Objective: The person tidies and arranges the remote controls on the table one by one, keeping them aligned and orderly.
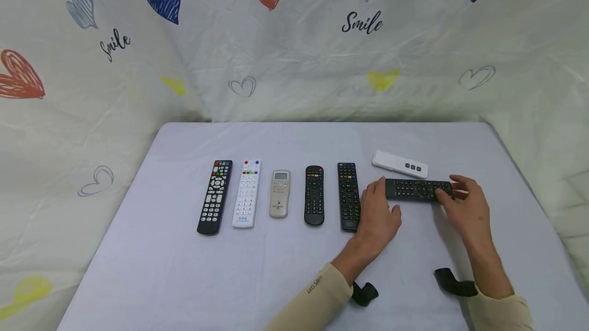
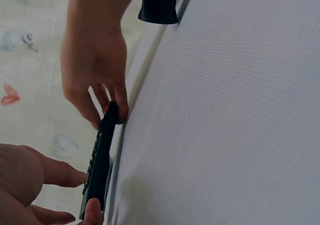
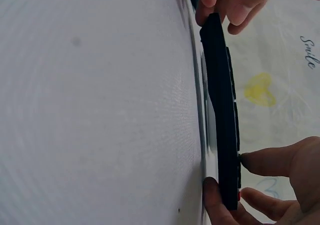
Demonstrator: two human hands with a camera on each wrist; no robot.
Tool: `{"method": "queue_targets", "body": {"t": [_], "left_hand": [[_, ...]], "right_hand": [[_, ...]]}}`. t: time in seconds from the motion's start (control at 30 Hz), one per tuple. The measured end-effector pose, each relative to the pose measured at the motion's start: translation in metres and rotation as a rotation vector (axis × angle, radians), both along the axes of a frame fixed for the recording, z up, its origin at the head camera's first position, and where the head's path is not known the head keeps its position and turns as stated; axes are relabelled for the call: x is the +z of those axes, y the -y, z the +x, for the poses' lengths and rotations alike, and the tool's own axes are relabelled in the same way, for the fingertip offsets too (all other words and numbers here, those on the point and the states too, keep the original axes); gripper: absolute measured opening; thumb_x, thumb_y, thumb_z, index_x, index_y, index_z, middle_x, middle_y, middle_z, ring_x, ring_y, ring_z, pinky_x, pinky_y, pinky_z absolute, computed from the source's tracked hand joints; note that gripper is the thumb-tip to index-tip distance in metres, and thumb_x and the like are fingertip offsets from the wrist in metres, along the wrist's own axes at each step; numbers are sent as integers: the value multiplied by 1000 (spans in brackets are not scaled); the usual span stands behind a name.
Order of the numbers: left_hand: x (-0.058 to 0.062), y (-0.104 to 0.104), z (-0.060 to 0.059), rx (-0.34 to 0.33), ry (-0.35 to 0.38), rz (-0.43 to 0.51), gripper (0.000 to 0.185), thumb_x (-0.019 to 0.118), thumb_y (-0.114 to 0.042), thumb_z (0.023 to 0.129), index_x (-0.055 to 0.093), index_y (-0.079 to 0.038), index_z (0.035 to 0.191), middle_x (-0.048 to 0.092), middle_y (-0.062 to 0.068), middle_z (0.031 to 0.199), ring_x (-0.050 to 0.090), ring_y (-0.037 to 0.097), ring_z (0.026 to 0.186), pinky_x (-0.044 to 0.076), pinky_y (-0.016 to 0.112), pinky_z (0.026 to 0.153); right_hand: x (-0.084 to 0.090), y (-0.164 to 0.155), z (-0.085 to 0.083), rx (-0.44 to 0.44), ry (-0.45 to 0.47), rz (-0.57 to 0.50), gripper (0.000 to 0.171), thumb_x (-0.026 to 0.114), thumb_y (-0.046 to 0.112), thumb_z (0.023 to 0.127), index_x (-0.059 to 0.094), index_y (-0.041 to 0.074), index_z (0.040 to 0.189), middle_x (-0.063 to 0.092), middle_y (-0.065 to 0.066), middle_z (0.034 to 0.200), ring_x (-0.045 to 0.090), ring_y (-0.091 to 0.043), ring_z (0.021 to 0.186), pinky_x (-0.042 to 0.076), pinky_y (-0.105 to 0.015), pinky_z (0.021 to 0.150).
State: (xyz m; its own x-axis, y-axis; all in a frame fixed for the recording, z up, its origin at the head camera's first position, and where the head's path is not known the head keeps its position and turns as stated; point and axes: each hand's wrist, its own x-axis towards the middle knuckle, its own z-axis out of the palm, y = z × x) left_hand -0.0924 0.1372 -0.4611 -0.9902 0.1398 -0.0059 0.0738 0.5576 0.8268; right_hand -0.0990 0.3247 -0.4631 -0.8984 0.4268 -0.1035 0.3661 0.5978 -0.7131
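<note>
A black remote control [image 1: 411,189] lies crosswise between my two hands, its buttons facing up. My right hand [image 1: 467,211] pinches its right end, the thumb on the button side and a finger underneath, as the right wrist view shows. The left hand [image 1: 378,218] touches the left end with its fingertips, while its thumb stands apart from the remote in the head view. Just behind lies a white remote [image 1: 400,163], slightly slanted, with a few dark buttons. Another black remote [image 1: 348,193] stands lengthwise close beside my left hand, which partly covers its lower right side.
Farther left, a smaller black remote [image 1: 314,195], a beige remote with a small display [image 1: 279,194], a white remote [image 1: 247,193] and a long black remote [image 1: 214,198] form a row on the white table [image 1: 161,269]. A heart-printed curtain [image 1: 303,49] hangs behind.
</note>
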Motion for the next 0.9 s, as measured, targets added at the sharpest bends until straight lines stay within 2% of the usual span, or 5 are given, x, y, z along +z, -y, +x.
{"method": "queue_targets", "body": {"t": [0.07,0.17,0.3,0.7,0.9], "left_hand": [[0,1,0,-2,-11,4,65,72,-6,95,44,-5,153,52,10,147,51,13,132,48,23,110],[0,1,0,-2,-4,46,65,72,-4,94,44,-5,153,51,9,144,54,8,119,50,18,101],[3,1,1,-2,38,138,65,71,-3,94,43,-3,153,48,9,142,54,5,102,50,14,88],[0,4,0,10,47,283,57,72,-3,95,47,-4,147,47,4,131,53,-3,102,51,11,88],[-2,8,2,0,38,293,49,74,-9,96,51,-7,140,51,3,128,57,-5,102,53,9,86]], "right_hand": [[0,0,1,-14,-11,-9,60,59,20,104,39,4,158,48,-28,151,52,-46,135,39,-15,73],[2,-1,0,-62,-51,-61,59,64,21,102,44,8,156,57,-8,137,61,-18,118,39,-5,68],[4,-2,-1,-136,-103,-180,56,69,19,99,51,12,151,48,21,112,50,13,94,44,0,70],[8,-3,-1,-133,-344,-752,46,69,-7,94,60,5,137,55,4,113,69,1,85,59,-13,75],[10,-6,-1,-100,-391,-828,38,69,-7,94,66,8,130,56,2,114,67,-1,88,61,-15,75]]}}
